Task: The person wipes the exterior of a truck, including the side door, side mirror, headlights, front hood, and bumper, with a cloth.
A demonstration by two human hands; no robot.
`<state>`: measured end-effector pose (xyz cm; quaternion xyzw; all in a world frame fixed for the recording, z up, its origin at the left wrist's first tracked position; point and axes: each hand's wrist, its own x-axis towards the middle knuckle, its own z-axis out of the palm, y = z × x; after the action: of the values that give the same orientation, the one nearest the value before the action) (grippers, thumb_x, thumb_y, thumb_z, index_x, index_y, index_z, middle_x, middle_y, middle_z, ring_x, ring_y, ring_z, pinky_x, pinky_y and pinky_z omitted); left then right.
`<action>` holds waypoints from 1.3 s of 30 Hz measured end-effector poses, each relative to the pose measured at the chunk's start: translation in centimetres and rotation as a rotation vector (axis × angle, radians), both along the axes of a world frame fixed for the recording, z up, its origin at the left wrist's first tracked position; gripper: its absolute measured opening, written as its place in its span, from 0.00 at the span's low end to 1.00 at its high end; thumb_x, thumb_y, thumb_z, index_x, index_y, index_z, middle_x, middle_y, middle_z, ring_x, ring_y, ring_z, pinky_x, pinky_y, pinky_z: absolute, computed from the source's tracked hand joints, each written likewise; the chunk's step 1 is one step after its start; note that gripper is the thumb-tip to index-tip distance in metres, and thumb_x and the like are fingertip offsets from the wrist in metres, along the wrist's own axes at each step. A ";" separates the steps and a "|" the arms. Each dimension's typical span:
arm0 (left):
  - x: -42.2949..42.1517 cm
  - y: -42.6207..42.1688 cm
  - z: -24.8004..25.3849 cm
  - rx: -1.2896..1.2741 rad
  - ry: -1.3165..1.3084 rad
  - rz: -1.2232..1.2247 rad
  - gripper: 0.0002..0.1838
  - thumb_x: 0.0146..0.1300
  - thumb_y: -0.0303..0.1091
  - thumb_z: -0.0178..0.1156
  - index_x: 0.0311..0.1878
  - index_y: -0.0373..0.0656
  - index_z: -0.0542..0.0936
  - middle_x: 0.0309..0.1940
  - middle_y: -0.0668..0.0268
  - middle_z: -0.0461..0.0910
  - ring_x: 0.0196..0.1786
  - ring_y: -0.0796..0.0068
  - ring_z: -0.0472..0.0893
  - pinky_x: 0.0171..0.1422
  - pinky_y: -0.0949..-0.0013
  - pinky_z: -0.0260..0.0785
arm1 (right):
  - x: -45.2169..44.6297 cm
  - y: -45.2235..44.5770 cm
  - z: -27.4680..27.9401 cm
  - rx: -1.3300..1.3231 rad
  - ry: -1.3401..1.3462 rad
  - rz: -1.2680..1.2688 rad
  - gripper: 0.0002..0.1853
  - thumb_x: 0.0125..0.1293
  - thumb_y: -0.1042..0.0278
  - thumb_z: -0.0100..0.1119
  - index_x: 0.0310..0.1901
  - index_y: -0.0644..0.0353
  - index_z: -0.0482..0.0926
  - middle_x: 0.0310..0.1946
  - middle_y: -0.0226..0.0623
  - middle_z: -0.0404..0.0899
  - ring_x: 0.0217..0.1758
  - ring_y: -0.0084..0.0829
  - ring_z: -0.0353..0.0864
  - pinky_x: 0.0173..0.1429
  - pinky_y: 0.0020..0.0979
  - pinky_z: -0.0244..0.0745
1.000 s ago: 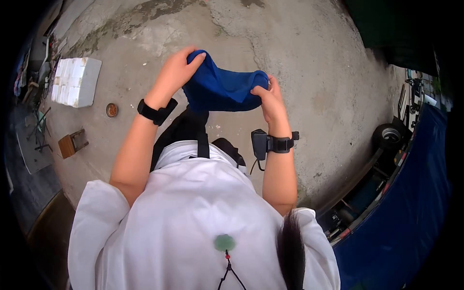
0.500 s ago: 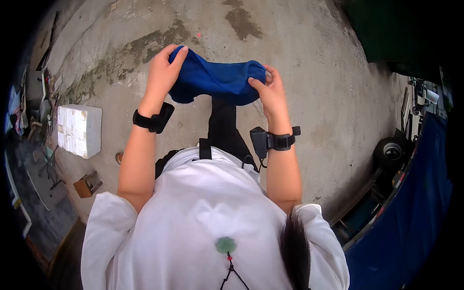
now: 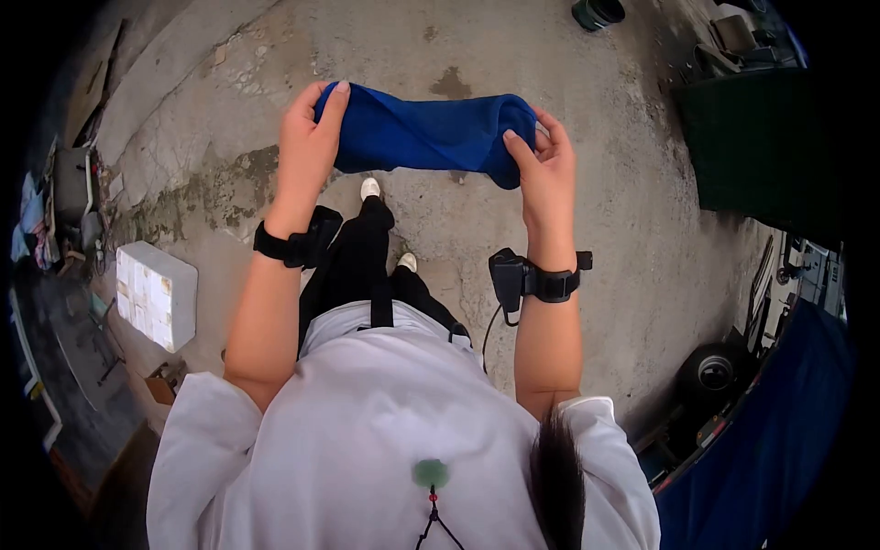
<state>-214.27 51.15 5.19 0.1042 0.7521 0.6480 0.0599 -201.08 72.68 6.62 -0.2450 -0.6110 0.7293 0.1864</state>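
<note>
A blue cloth (image 3: 426, 133) is stretched sideways between my two hands, well above the ground in the head view. My left hand (image 3: 309, 137) is closed on its left end, with the thumb lying over the top corner. At the other end, my right hand (image 3: 547, 160) pinches the folded edge between thumb and fingers. Some right fingertips are hidden behind the fabric. Black straps with small devices sit on both wrists, and a cable hangs from the right one.
A white foam box (image 3: 156, 295) stands on the concrete floor at left, near a small wooden stool (image 3: 166, 381). A dark bucket (image 3: 598, 13) is at the top. On the right are a green cover (image 3: 756, 147), a tyre (image 3: 713, 371) and a blue tarp (image 3: 765, 431).
My hands have moved farther apart, the right one going rightward, and the cloth is pulled straighter. One white shoe has come forward as the view shifts over the floor.
</note>
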 end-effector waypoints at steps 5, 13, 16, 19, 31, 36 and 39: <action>-12.3 6.0 -2.3 0.026 -0.044 -0.047 0.13 0.70 0.39 0.57 0.39 0.36 0.78 0.25 0.76 0.74 0.31 0.88 0.69 0.36 0.79 0.62 | -12.0 5.1 -2.1 -0.051 -0.009 -0.073 0.23 0.63 0.82 0.58 0.60 0.73 0.67 0.45 0.43 0.82 0.46 0.24 0.82 0.51 0.22 0.76; -34.1 14.4 0.2 0.054 -0.037 -0.118 0.11 0.67 0.35 0.58 0.43 0.36 0.79 0.27 0.72 0.78 0.31 0.85 0.74 0.37 0.78 0.66 | -34.2 12.9 0.1 -0.003 0.002 -0.064 0.21 0.64 0.81 0.59 0.58 0.74 0.70 0.48 0.43 0.82 0.48 0.24 0.81 0.53 0.22 0.75; -40.7 16.7 -0.4 0.087 0.004 -0.159 0.11 0.66 0.35 0.58 0.44 0.37 0.78 0.28 0.71 0.79 0.32 0.85 0.75 0.38 0.78 0.67 | -39.9 14.7 0.5 -0.008 0.002 -0.076 0.22 0.64 0.80 0.59 0.59 0.74 0.70 0.48 0.42 0.82 0.48 0.24 0.81 0.53 0.22 0.75; -46.0 19.0 -0.1 0.064 -0.023 -0.182 0.10 0.66 0.34 0.59 0.43 0.37 0.79 0.29 0.69 0.80 0.34 0.84 0.76 0.40 0.77 0.69 | -45.7 16.6 0.7 0.002 0.000 -0.082 0.21 0.64 0.80 0.59 0.59 0.74 0.70 0.47 0.41 0.82 0.48 0.24 0.81 0.53 0.22 0.75; -70.5 30.2 -0.8 -0.185 0.018 -0.159 0.11 0.65 0.35 0.61 0.41 0.36 0.80 0.29 0.67 0.80 0.34 0.82 0.76 0.42 0.76 0.69 | -72.1 28.3 -3.7 -0.102 0.015 -0.015 0.19 0.64 0.80 0.59 0.57 0.72 0.72 0.44 0.40 0.83 0.45 0.23 0.82 0.51 0.22 0.76; -79.4 36.0 0.1 -0.152 0.015 -0.178 0.10 0.65 0.35 0.62 0.41 0.36 0.80 0.29 0.68 0.81 0.33 0.83 0.76 0.40 0.76 0.69 | -81.2 33.9 -2.7 -0.069 -0.033 -0.012 0.20 0.64 0.79 0.59 0.58 0.71 0.72 0.45 0.39 0.82 0.46 0.23 0.81 0.50 0.22 0.76; -83.4 38.8 0.0 -0.139 0.014 -0.165 0.10 0.65 0.35 0.61 0.41 0.37 0.80 0.28 0.69 0.81 0.33 0.83 0.75 0.40 0.76 0.69 | -86.1 36.6 -1.7 -0.047 0.002 0.005 0.20 0.64 0.79 0.59 0.57 0.71 0.72 0.43 0.38 0.82 0.44 0.22 0.81 0.49 0.22 0.76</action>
<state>-297.65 89.96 5.24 0.1659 0.7845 0.5864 0.1148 -287.20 109.32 4.88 -0.2471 -0.5942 0.7441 0.1796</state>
